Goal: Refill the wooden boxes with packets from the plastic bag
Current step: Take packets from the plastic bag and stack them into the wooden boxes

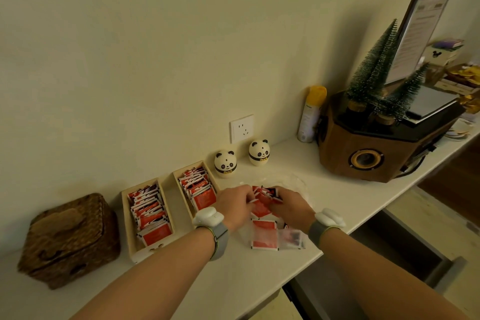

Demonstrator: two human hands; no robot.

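Both hands, left hand and right hand, grip packets over the plastic bag; next, carry them to the wooden boxes.

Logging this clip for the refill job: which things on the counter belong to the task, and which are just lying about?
Belongs to the job:
left wooden box
right wooden box
red packets
plastic bag
left hand and right hand, both gathering packets

Just lying about:
woven basket
two panda figures
spray can
wooden speaker
small trees
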